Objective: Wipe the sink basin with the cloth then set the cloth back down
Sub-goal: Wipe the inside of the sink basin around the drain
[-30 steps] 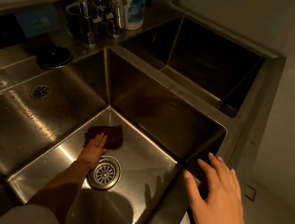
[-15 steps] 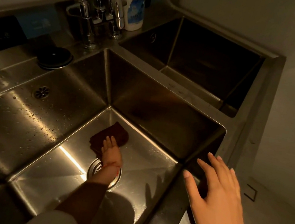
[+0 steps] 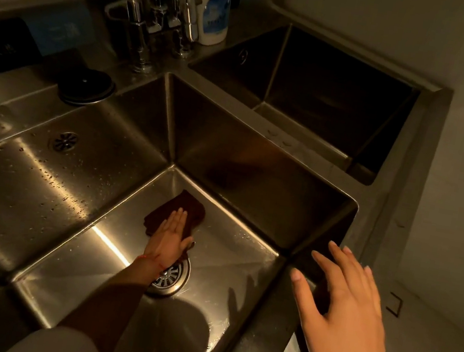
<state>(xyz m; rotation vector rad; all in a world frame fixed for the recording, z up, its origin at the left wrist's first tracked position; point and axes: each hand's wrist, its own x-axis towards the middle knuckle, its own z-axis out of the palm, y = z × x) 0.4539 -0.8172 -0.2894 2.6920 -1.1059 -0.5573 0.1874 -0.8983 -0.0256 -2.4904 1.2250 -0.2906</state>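
Observation:
A dark brown cloth [image 3: 185,208] lies flat on the floor of the steel sink basin [image 3: 240,263], near its far corner. My left hand [image 3: 169,237] reaches down into the basin and presses flat on the cloth, fingers together. The round drain strainer [image 3: 172,278] sits just behind my wrist, partly hidden by it. My right hand [image 3: 344,305] hovers over the basin's right rim with fingers spread and nothing in it.
A second, darker basin [image 3: 329,100] lies beyond the divider. Chrome taps [image 3: 158,19] and a white spray bottle [image 3: 213,6] stand at the back. A black round lid [image 3: 84,85] rests on the wet draining board [image 3: 26,166] at left. A wall rises at the right.
My left hand has slid the cloth to the right across the basin floor, and the arm now crosses the drain. My right hand has barely moved.

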